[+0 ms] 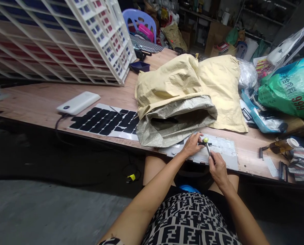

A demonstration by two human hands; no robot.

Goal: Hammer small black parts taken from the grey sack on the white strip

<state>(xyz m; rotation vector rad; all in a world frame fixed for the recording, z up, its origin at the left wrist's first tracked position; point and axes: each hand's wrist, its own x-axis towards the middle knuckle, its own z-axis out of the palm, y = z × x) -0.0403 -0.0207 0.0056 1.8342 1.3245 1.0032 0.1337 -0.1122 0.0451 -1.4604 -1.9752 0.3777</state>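
My right hand (218, 166) is closed round the handle of a small mallet (208, 148) with a shiny metal shaft and a rounded yellow-green head. The mallet's head is up against a small black part (205, 144), which my left hand (192, 144) pinches between its fingertips. Both hands are over a light grey board (224, 154) at the table's front edge. Just behind my left hand, a yellow woven sack (172, 80) lies with its grey-lined mouth open towards me. What is inside the sack is too dark to make out.
Black flat pieces (100, 120) lie in rows on a white sheet at left, beside a white power bank (79, 102). A large white plastic crate (103, 41) stands behind them. A green bag (292, 88), sunglasses (275, 147) and a striped cloth (303, 165) are at right.
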